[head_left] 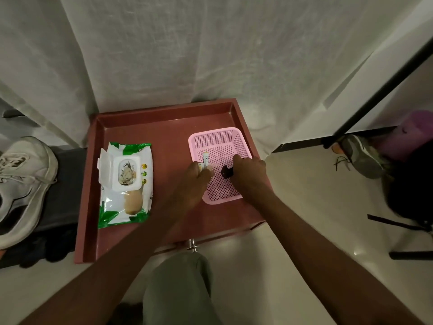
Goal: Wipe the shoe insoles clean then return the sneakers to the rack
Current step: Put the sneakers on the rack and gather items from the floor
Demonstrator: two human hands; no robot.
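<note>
left hand (199,171): gripping a small white tube (206,159) in the pink basket (219,137), frame centre
right hand (249,168): pinching a small black object (226,171) (unidentifiable)
sneaker (22,184): sitting far left
wipes pack (125,184): lying left of basket

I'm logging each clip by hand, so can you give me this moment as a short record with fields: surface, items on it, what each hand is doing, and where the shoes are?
surface: reddish open drawer
wipes: wet wipes pack lying flat at the drawer's left, flip lid open
basket: pink mesh basket at the drawer's right
left hand: left hand at the basket, holding a small white tube
right hand: right hand in the basket, holding a small black object
shoes: white sneaker far left; grey sneaker on the floor at right
</note>
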